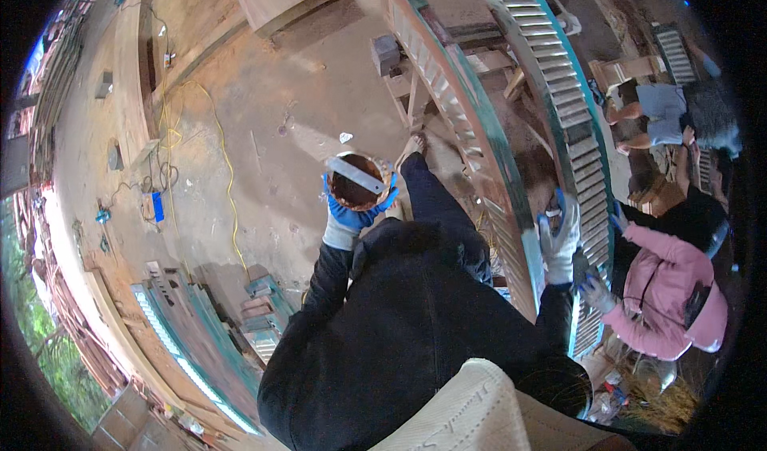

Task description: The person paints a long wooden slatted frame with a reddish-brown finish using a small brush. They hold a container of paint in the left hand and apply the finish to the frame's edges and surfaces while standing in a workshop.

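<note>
My left hand (351, 219), in a blue and white glove, is wrapped round a round bowl (366, 205) and holds it up in front of me. Inside the bowl is a reddish-brown substance, and a flat pale metal strip (356, 174) with a small hole lies across its top. To the right, my gloved right hand (561, 239) is at the edge of a louvered shutter (590, 175) with teal edges. Its fingers are curled round something small that I cannot make out. Closer to my body, a second louvered shutter (467, 111) stretches alongside, brown with teal patches.
At the right, a person in a pink top (667, 291) has gloved hands on the teal-edged shutter. Others work farther off. A yellow cord (229, 179) crosses the floor; long boards (134, 75) lie at the left. Shutter panels (200, 339) rest at the lower left.
</note>
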Motion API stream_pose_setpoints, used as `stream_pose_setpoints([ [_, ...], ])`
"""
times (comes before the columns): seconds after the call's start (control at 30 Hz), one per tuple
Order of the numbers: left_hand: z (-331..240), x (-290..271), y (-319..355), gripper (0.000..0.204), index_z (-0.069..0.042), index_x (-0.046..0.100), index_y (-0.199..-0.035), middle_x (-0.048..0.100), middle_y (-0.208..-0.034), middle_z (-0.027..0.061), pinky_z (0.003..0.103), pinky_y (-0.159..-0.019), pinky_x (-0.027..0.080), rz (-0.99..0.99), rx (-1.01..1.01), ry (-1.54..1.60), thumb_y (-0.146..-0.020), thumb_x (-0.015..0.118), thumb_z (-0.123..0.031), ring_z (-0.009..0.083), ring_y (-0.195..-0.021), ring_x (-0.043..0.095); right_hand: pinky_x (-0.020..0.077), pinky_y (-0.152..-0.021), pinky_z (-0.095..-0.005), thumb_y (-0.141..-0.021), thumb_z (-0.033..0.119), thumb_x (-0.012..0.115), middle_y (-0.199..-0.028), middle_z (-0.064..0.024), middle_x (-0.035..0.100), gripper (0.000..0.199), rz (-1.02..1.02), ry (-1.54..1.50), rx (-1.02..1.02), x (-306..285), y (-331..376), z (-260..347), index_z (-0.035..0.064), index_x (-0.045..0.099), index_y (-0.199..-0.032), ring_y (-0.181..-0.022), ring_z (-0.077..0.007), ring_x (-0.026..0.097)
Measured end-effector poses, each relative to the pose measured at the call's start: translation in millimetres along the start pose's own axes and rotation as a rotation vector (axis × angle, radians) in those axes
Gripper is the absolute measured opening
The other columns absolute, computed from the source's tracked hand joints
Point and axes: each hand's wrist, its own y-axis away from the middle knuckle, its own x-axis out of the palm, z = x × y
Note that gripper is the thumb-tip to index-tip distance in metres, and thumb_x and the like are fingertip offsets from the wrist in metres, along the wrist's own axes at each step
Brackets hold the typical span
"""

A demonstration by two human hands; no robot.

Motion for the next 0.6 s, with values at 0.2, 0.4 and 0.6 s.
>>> stream_pose_setpoints([
  [0.2, -3.3, 63.6, -102.6, 0.101, -0.012, 0.030, -0.161, 0.034, -0.163, 0.0221, 0.070, -0.119, 0.027, -0.334, 0.233, -0.227, -0.088, 0.047, -0.079, 0.0477, -0.145, 0.038, 0.0482, -0.101, -0.0456, -0.092, 0.023, 0.073, -0.132, -0.0213, 0.061, 0.055, -0.112, -0.245, -0.231, 26.1, -198.6, 74.0, -0.0002, 0.054, -0.138, -0.118, -0.0384, 0.061],
  [0.4, -21.5, 89.8, -179.2, 0.076, -0.020, 0.043, -0.153, 0.049, -0.153, 0.0157, 0.065, -0.113, 0.040, 0.153, 0.188, -0.263, -0.096, 0.044, -0.072, 0.0409, -0.138, 0.050, 0.0534, -0.090, -0.0436, -0.084, 0.024, 0.082, -0.118, -0.0162, 0.066, 0.043, 0.039, -0.406, -0.514, 13.5, -316.3, 176.2, 0.0057, 0.069, -0.120, -0.105, -0.0359, 0.065],
  [0.6, -22.3, 132.6, -222.7, 0.073, -0.014, 0.046, -0.153, 0.051, -0.153, 0.0165, 0.059, -0.114, 0.043, 0.336, 0.084, -0.011, -0.100, 0.047, -0.065, 0.0392, -0.136, 0.053, 0.0476, -0.097, -0.0510, -0.076, 0.037, 0.083, -0.128, -0.0130, 0.055, 0.043, -0.014, -0.074, -0.597, 24.6, -353.7, 222.0, 0.0115, 0.069, -0.107, -0.122, -0.0353, 0.053],
])
